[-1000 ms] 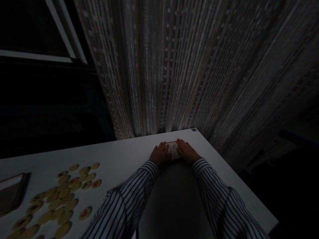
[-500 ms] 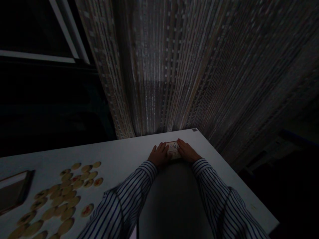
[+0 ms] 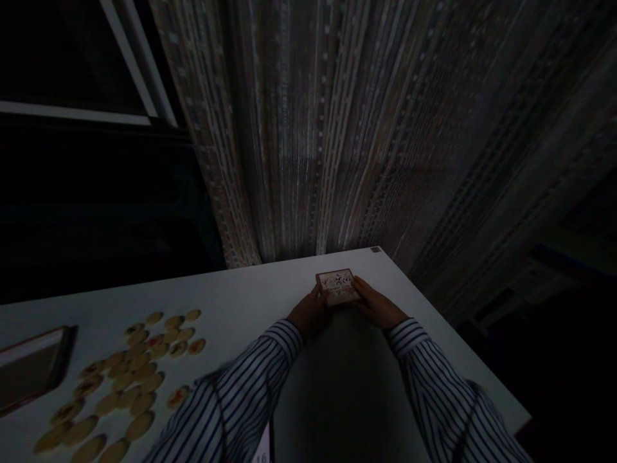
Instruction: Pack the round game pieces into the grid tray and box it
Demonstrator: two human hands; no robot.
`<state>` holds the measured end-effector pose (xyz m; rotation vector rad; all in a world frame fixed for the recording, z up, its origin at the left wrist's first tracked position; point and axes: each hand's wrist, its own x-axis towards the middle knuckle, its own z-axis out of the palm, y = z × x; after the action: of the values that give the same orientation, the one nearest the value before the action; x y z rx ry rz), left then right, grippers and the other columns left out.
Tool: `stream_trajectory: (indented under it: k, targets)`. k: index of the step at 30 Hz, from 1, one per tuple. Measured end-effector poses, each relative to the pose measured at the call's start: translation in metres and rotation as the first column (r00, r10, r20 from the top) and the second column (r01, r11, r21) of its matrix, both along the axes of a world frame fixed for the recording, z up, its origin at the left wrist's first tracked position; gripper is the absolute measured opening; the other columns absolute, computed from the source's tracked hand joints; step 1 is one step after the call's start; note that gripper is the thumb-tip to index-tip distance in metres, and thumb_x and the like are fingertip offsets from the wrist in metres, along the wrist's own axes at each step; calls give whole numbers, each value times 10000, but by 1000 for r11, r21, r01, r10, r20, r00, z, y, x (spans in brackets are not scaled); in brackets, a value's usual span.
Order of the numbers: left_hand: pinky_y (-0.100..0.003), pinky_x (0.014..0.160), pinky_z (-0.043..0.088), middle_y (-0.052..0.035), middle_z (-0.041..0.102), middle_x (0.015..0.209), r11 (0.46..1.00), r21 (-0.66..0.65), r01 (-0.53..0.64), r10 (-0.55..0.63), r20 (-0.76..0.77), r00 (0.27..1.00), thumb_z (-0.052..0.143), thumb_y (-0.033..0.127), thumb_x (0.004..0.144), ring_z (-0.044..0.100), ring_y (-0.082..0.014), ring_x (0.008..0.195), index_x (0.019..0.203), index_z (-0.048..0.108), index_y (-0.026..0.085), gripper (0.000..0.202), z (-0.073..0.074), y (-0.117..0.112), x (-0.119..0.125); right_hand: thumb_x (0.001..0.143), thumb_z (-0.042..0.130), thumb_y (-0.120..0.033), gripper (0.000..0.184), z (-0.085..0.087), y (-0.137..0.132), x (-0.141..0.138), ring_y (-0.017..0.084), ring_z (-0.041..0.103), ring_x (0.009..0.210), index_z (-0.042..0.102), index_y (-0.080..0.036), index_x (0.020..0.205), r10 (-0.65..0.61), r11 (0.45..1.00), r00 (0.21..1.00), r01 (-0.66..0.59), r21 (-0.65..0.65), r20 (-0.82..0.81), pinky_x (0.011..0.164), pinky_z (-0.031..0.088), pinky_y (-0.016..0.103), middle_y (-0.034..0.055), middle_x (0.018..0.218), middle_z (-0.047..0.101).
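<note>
The box [image 3: 339, 287] is small and flat, with a pale lid that carries dark marks and a reddish rim. It sits near the far right corner of the tabletop [image 3: 241, 296], held between both hands. The left hand [image 3: 307, 313] closes its grip on the box's left near edge, fingers curled against the side. The right hand [image 3: 379, 307] closes its grip on the right edge, thumb along the rim. In this dim light I cannot tell whether the box rests on the tabletop or is lifted just clear of it.

Both arms wear striped sleeves, the left sleeve [image 3: 241, 392] and the right sleeve [image 3: 443, 399], which run back toward the camera with a dark lap between them.

Well apart to the left, a loose cluster of round tan discs [image 3: 130, 379] lies flat on the tabletop, some with red marks on top. Farther left, at the edge of the view, lies a dark tray [image 3: 31, 366] with a pale inner face. A tiny dark square [image 3: 375, 249] marks the far corner of the tabletop. Behind the tabletop hangs a ribbed, striped curtain [image 3: 337, 128].
</note>
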<state>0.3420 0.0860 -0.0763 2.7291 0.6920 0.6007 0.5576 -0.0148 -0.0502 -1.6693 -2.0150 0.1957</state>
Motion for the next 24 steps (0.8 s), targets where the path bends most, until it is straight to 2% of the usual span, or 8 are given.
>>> stream_trajectory:
  k: [3,5,9,17,24]
  targets:
    - [-456,927,440,-179,401,1326,1000,1,20,-20,-12,1000,571,175,711,429,-292,1197,1230,407,145,545,-7,0,3,805,525,-314,644,-6,-7,2,227,273,1295,251,-219,1380,21,1000,999,-21,11,25,1033,320,416,96,1446,230]
    - [-446,922,449,-174,440,1293,1000,5,15,-14,-12,1000,543,159,736,433,-286,1195,1199,433,140,476,-7,-2,4,810,512,-261,616,-9,-6,4,219,291,1288,264,-228,1373,41,999,999,-42,29,32,1022,338,409,91,1443,242]
    - [-415,887,479,-209,403,1315,1000,18,-24,23,7,1000,507,168,782,468,-276,1164,1209,408,117,441,-3,-6,2,834,473,-227,576,-11,-3,6,202,297,1286,261,-237,1370,80,995,996,-81,64,29,1014,350,402,87,1440,249]
    - [-392,906,466,-162,410,1325,998,32,-57,57,1,998,451,160,812,446,-231,1192,1237,369,174,433,6,-14,0,849,453,-241,534,-14,-1,7,211,297,1285,295,-197,1358,70,996,997,-71,56,23,1021,337,410,127,1420,285]
    - [-397,888,472,-171,379,1348,996,11,-93,93,-81,992,483,175,790,475,-251,1163,1253,372,182,477,14,-16,0,849,449,-244,565,-14,1,8,208,264,1299,247,-226,1376,88,996,996,-88,11,25,1032,320,412,100,1443,238]
